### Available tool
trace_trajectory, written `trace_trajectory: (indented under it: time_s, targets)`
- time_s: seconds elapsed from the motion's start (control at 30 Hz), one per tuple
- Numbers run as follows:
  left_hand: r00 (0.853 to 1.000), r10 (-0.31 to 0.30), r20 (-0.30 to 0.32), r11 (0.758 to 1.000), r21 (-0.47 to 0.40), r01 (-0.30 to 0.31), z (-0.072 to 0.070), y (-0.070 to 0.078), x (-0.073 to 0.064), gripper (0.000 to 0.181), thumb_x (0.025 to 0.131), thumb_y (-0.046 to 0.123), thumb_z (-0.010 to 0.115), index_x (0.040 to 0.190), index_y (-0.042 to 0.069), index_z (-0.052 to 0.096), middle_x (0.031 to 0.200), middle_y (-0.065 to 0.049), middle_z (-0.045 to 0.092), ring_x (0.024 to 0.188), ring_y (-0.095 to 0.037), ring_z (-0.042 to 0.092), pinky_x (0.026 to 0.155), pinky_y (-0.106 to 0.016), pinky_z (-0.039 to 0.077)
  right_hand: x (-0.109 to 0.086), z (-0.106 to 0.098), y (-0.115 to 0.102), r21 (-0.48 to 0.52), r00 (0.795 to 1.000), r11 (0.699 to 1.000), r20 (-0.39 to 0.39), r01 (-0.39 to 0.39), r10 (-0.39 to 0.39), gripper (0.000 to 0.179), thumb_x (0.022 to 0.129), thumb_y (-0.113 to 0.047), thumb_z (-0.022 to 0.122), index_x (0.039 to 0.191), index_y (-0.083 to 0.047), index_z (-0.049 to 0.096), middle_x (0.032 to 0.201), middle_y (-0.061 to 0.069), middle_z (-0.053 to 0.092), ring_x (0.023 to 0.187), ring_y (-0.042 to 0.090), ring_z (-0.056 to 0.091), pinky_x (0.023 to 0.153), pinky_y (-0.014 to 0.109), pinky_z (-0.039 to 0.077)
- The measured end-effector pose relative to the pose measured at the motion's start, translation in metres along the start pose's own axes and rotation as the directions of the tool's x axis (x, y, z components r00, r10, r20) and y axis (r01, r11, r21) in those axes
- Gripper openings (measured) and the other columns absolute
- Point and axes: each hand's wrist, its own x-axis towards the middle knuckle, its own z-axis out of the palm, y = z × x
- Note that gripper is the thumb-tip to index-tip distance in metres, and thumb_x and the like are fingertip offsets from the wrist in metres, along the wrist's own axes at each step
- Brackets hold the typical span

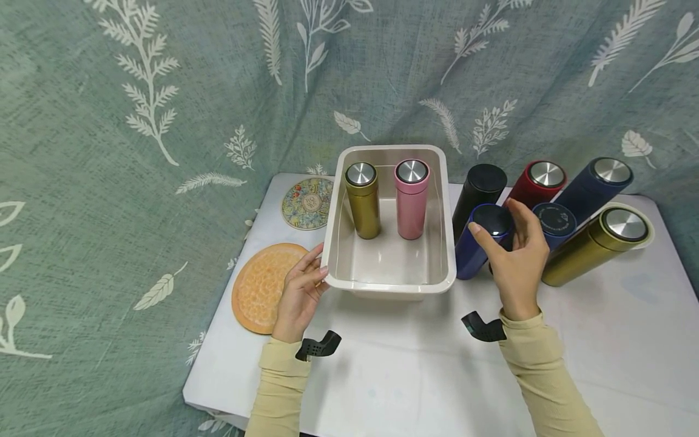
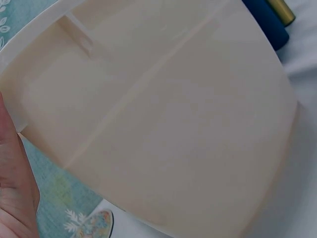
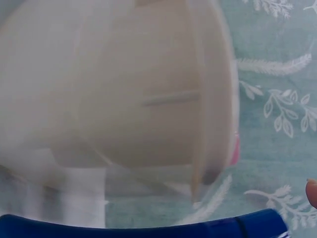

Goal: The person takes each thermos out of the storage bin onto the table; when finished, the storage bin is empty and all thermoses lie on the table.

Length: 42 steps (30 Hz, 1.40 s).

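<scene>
A cream plastic bin (image 1: pixel 390 288) stands mid-table in the head view. Inside it are a gold thermos flask (image 1: pixel 364 206) and a pink thermos flask (image 1: pixel 412 206), both upright with silvery lids. My left hand (image 1: pixel 299 294) holds the bin's left front corner, thumb at the rim; part of that hand (image 2: pixel 17 188) shows in the left wrist view. Just right of the bin, my right hand (image 1: pixel 519 261) grips a blue thermos flask (image 1: pixel 472 252) around its dark top, thumb on the near side. In the right wrist view that blue flask (image 3: pixel 148 230) crosses the bottom edge.
Around my right hand stand a black flask (image 1: pixel 480 188), a red flask (image 1: pixel 537 182), a dark blue flask (image 1: pixel 595 185), another blue flask (image 1: pixel 556 221) and a gold flask (image 1: pixel 595 246). Left lie an orange round mat (image 1: pixel 259 288) and a patterned round mat (image 1: pixel 306 203). A curtain hangs behind.
</scene>
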Motion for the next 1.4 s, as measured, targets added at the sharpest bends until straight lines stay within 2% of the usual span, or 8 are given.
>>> trace_trajectory:
  time_s: [0.43, 0.67, 0.87, 1.07, 1.2, 1.4]
  targets:
    - [1.0, -0.002, 0.007, 1.0, 0.004, 0.002, 0.001, 0.0, 0.0, 0.058, 0.094, -0.007, 0.049, 0.151, 0.004, 0.041, 0.123, -0.002, 0.064, 0.107, -0.01, 0.066, 0.08, -0.019, 0.059, 0.0, 0.005, -0.024, 0.075, 0.997, 0.994, -0.017, 0.077, -0.076, 0.07, 0.075, 0.002, 0.084, 0.139, -0.004, 0.056, 0.143, 0.008, 0.058, 0.14, 0.02, 0.05, 0.122, 0.027, 0.034]
    - [1.0, -0.004, 0.002, 1.0, 0.007, 0.004, 0.0, 0.0, 0.001, 0.058, 0.094, -0.008, 0.048, 0.151, 0.004, 0.041, 0.124, -0.001, 0.064, 0.107, -0.01, 0.066, 0.081, -0.019, 0.059, 0.0, 0.012, -0.035, 0.077, 0.994, 0.992, 0.03, 0.103, -0.105, 0.067, 0.076, 0.003, 0.083, 0.138, -0.006, 0.058, 0.143, 0.014, 0.058, 0.14, 0.017, 0.05, 0.122, 0.028, 0.034]
    - [1.0, -0.003, -0.001, 1.0, 0.006, 0.003, 0.0, 0.0, 0.0, 0.059, 0.094, -0.009, 0.047, 0.152, 0.003, 0.039, 0.123, -0.001, 0.064, 0.108, -0.009, 0.065, 0.082, -0.02, 0.059, -0.002, 0.024, -0.042, 0.029, 0.982, 0.986, 0.085, 0.164, -0.166, 0.066, 0.077, 0.002, 0.083, 0.138, -0.007, 0.059, 0.143, 0.013, 0.058, 0.141, 0.016, 0.049, 0.124, 0.029, 0.032]
    - [1.0, -0.003, -0.005, 1.0, -0.005, 0.003, 0.001, 0.001, 0.0, 0.057, 0.094, -0.01, 0.047, 0.15, 0.003, 0.041, 0.121, -0.002, 0.065, 0.105, -0.009, 0.065, 0.081, -0.019, 0.059, -0.002, 0.038, -0.045, 0.028, 0.971, 0.98, 0.132, 0.196, -0.198, 0.063, 0.08, -0.001, 0.081, 0.138, -0.005, 0.058, 0.143, 0.011, 0.058, 0.141, 0.014, 0.049, 0.124, 0.03, 0.032]
    - [1.0, -0.004, -0.011, 1.0, -0.009, 0.004, 0.001, 0.0, 0.0, 0.057, 0.094, -0.01, 0.046, 0.15, 0.003, 0.041, 0.12, -0.002, 0.065, 0.104, -0.009, 0.066, 0.078, -0.018, 0.058, 0.001, 0.048, -0.042, -0.012, 0.966, 0.98, 0.169, 0.201, -0.196, 0.063, 0.081, -0.005, 0.082, 0.139, -0.005, 0.057, 0.143, 0.009, 0.058, 0.141, 0.014, 0.05, 0.123, 0.03, 0.033]
    - [1.0, -0.003, -0.001, 1.0, -0.006, 0.003, 0.001, 0.0, 0.001, 0.057, 0.095, -0.01, 0.046, 0.15, 0.003, 0.04, 0.122, -0.002, 0.064, 0.105, -0.009, 0.065, 0.08, -0.019, 0.059, 0.004, 0.058, -0.038, -0.049, 0.967, 0.985, 0.205, 0.166, -0.153, 0.064, 0.082, -0.014, 0.083, 0.14, -0.01, 0.057, 0.144, 0.005, 0.058, 0.14, 0.011, 0.049, 0.121, 0.031, 0.036]
